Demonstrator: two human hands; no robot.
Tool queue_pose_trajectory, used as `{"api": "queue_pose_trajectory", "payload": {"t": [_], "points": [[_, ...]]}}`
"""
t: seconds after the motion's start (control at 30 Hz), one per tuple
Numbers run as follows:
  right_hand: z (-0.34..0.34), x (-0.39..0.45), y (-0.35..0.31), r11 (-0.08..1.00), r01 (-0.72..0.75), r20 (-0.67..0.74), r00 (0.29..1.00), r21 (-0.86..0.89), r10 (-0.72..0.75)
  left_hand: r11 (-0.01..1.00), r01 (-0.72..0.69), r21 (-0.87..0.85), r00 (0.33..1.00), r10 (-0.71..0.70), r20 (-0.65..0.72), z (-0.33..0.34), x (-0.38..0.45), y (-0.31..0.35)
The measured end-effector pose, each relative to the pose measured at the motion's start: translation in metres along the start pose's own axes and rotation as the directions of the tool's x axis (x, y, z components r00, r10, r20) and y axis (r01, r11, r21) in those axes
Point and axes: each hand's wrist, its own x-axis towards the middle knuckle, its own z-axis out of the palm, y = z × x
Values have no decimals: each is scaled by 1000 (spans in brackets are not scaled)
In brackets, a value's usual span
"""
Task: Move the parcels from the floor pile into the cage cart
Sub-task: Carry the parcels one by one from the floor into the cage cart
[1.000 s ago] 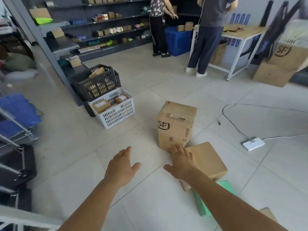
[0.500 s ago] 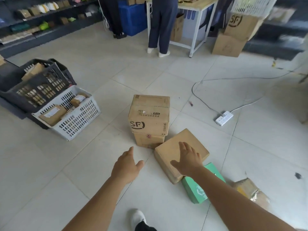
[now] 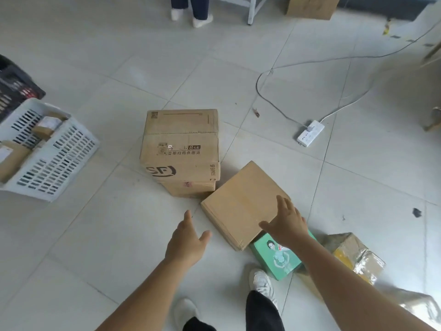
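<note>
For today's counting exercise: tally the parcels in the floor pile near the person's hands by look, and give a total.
Plain brown cardboard boxes: 3 (SF-printed box, smaller box under it, flat box)
Green printed box: 1
Tape-wrapped parcel: 1
Total: 5

The floor [image 3: 119,68] was laid in large pale grey tiles with thin dark joints, evenly lit. A white power strip [image 3: 310,133] lay on it at the right, its grey cable [image 3: 269,101] looping away. A white desk leg [image 3: 253,9] stood at the far edge.
</note>
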Motion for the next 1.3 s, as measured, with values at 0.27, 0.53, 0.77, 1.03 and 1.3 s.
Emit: {"api": "queue_pose_trajectory", "payload": {"t": [0.27,0.53,0.77,1.03,1.3], "points": [[31,152,75,999,-14,92,996,-34,17,980,182,-81,983,-182,10,105,107,24],[92,278,119,990,33,181,983,-139,-7,923,344,-174,939,-339,57,199,204,12],[142,363,142,991,-2,168,986,-134,24,824,483,-295,874,-477,97,258,266,-15],[169,410,152,997,-79,196,977,-24,82,728,489,-481,844,-534,50,309,288,-35],[176,379,145,1000,-16,148,989,-15,18,643,448,-621,816,-578,-10,317,267,-57]]}}
